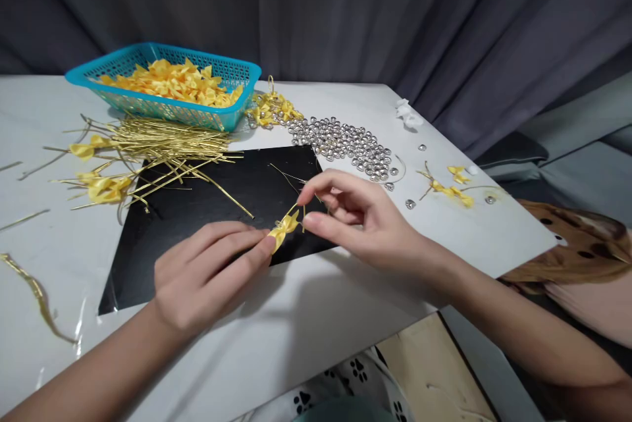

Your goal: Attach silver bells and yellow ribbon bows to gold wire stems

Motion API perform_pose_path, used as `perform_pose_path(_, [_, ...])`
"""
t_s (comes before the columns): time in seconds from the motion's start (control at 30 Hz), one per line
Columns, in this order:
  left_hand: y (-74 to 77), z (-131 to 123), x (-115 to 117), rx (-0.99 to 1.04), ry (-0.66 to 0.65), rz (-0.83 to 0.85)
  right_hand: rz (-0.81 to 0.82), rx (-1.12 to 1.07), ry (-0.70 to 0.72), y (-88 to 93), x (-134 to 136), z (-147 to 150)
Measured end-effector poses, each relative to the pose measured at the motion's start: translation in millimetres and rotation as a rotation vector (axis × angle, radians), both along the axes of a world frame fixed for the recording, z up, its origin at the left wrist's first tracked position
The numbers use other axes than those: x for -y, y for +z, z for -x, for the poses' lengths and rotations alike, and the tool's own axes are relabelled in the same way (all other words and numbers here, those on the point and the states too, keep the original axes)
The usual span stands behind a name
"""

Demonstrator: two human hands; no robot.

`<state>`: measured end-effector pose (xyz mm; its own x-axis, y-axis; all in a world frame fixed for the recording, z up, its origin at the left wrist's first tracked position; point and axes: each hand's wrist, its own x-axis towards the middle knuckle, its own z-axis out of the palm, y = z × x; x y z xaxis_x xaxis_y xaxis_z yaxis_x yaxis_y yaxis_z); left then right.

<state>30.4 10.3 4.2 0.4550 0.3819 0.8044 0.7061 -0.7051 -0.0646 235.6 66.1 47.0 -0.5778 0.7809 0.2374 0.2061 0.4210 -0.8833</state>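
Note:
Above the lower edge of a black sheet [197,211], a small yellow ribbon bow [285,231] is held by its left end in the fingertips of my left hand [212,270]. A gold twist tie [290,210] rises from the middle of the bow. My right hand [363,218] is at the bow's right side, thumb and forefinger curled around the tie; its forefinger tip meets the tie's upper end. Another short end of the tie shows beside my right thumb.
A turquoise basket [247,89] full of yellow bows stands at the back left. Before it lie a pile of gold twist ties [162,139] and more yellow bows [106,188]. Silver heart-shaped beads [345,142] spread behind my right hand. Loose bow pieces [451,193] lie at right.

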Motion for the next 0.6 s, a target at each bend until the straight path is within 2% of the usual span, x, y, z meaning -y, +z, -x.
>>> perform_pose_path(0.13, [-3.8,3.9,0.4,-0.099,-0.014,-0.030,-0.147,0.120,0.079,-1.4,-2.9,8.2])
perform_pose_path(0.27, [-1.1,3.4,-0.6,-0.135,-0.026,-0.075,-0.069,0.157,0.121,-3.4,-4.9,11.7])
perform_pose_path(0.37, [1.0,2.1,-1.4,-0.136,-0.018,-0.079,0.192,0.056,0.141,-3.8,-4.3,14.2])
perform_pose_path(0.6, [0.0,1.0,-0.9,-0.182,-0.025,-0.078,0.981,-0.255,0.246,-10.2,-6.1,13.3])
